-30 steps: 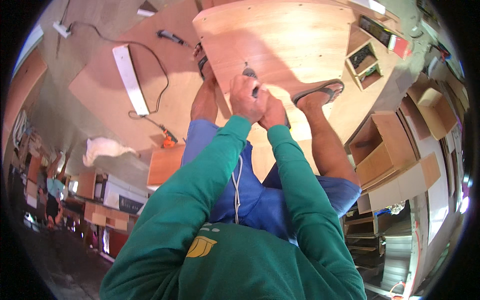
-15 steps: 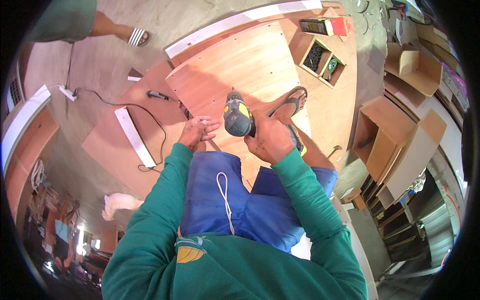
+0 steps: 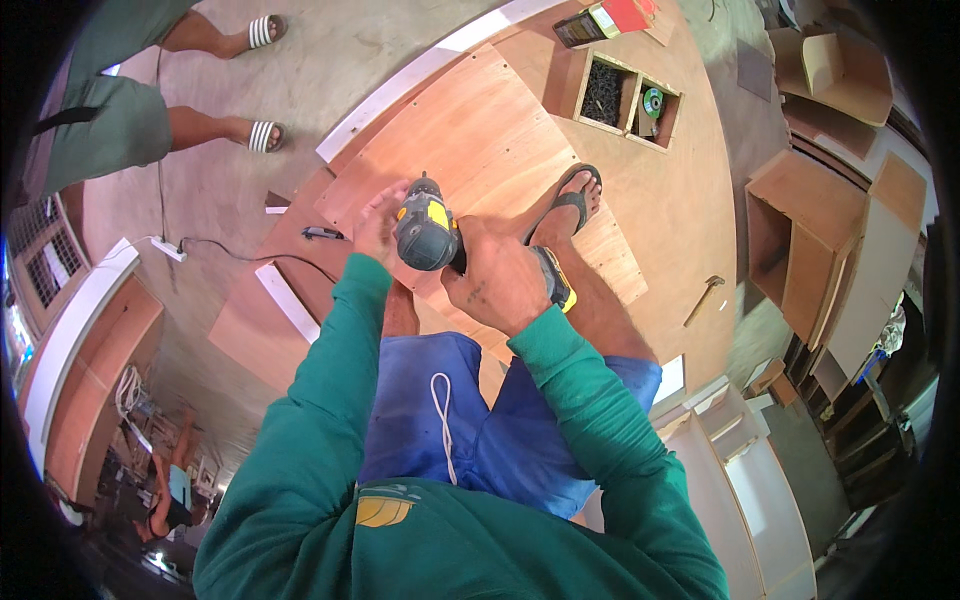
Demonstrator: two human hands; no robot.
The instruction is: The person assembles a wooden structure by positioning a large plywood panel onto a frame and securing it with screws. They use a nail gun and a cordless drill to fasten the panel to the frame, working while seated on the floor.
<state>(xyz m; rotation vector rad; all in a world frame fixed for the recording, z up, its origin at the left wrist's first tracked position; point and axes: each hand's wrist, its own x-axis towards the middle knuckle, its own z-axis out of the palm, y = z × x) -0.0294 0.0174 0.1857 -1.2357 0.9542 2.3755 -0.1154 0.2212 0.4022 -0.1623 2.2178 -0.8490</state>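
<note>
My right hand (image 3: 500, 278) is wrapped round the grip of a black and yellow cordless drill (image 3: 425, 238), its chuck pointing away from me. The drill is above a light plywood panel (image 3: 485, 125) that has small dark holes or screw heads along its edges. My left hand (image 3: 374, 232) is beside the drill's left side, its fingers drawn in close to the chuck. The drill body partly hides those fingers, and whatever they pinch cannot be made out. My foot in a dark sandal (image 3: 570, 205) stands on the panel to the right of the drill.
A divided wooden box (image 3: 668, 145) holds dark screws and a green disc. Beyond it lies a red and black carton (image 3: 590, 25). A hammer (image 3: 706, 300) rests at right, a dark pen-like tool (image 3: 322, 233) at left. A cord (image 3: 215, 243) crosses the floor near another person's striped sandals (image 3: 263, 136).
My left hand has moved in against the drill near its chuck. The drill and right hand have shifted left. The view has turned, showing more of the other person's legs.
</note>
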